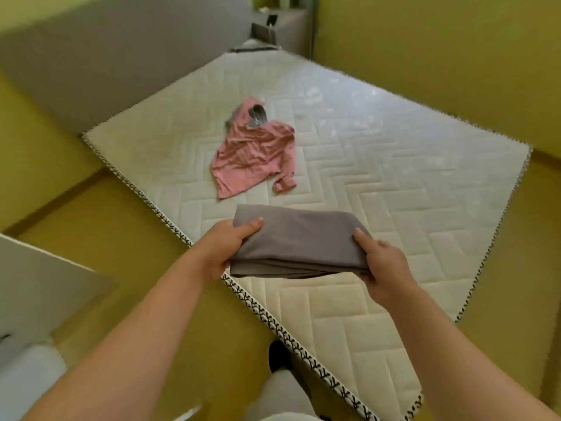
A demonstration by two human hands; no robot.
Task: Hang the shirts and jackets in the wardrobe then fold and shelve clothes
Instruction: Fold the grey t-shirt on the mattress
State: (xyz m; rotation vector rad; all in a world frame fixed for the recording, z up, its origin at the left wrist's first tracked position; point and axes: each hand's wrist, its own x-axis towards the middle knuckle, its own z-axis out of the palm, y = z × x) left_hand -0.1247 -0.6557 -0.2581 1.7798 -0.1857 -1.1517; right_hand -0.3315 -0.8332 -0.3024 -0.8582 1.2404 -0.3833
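The folded grey garment (297, 241) sits between the two hands over the near left edge of the mattress (394, 165); whether its underside touches the quilting cannot be told. The left hand (226, 244) takes its left end in a pinching grip, thumb on top and fingers hidden beneath the cloth. The right hand (384, 265) holds the right end the same way, thumb laid along the top. The garment's long axis runs from hand to hand, left to right, with the right end a little nearer the person. It lies flat, and its stacked layered edges face the person. Beyond it, apart from both hands, a pink shirt (252, 156) lies crumpled on the mattress, one cuffed sleeve trailing toward the grey garment.
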